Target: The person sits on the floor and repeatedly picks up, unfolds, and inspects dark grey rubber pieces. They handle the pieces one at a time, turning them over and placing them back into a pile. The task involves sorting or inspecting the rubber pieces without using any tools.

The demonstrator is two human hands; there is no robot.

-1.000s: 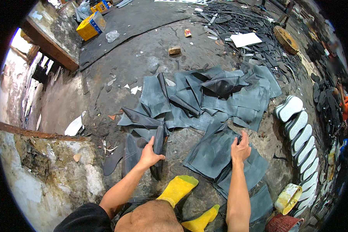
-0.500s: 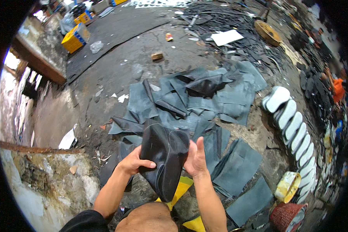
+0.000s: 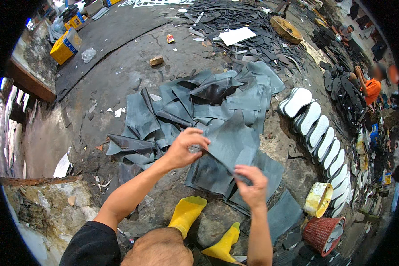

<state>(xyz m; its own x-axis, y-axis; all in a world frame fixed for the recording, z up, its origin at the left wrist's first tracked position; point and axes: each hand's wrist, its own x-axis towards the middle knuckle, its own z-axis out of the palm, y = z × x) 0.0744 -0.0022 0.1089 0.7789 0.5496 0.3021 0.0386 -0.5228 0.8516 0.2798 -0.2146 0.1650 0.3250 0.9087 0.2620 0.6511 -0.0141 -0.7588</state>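
Counting from where I'm standing: one left hand [image 3: 185, 150] plus one right hand [image 3: 252, 186], so two, then two yellow socks [image 3: 187, 213], one red basket [image 3: 314, 234], one yellowish tub [image 3: 313, 204], one brick [image 3: 156, 60], one round wooden block [image 3: 286, 29], one white board [image 3: 237, 36] and one clear plastic bag [image 3: 88, 54]. I get at least two yellow boxes [image 3: 63, 51] and at least eight white sole-shaped pieces [image 3: 299, 98] lol. Grey sheets [image 3: 237, 139] overlap too much for an exact number, but it's definitely several.

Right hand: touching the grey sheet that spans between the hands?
Touching. The head view shows it: the right hand has the near edge of the grey sheet between thumb and fingers.
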